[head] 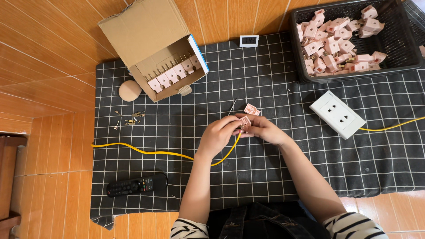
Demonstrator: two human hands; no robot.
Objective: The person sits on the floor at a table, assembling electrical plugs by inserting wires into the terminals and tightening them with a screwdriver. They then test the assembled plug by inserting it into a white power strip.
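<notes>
My left hand (pixel 218 133) and my right hand (pixel 264 129) meet over the middle of a black grid-patterned cloth (pixel 274 172). Together they pinch a small pink plug half (pixel 245 123). A yellow cable (pixel 150 152) runs from the left across the cloth and up into my left hand's fingers at the plug. Another pink plug piece (pixel 252 109) lies on the cloth just beyond my hands, beside a thin dark tool (pixel 232 106) whose kind I cannot tell.
An open cardboard box (pixel 155 46) with a row of pink plugs stands at back left; a black basket (pixel 354 37) of several pink plugs at back right. White socket (pixel 337 114), small screws (pixel 129 118), round wooden piece (pixel 129 90), remote control (pixel 136 184), small white display (pixel 249 40).
</notes>
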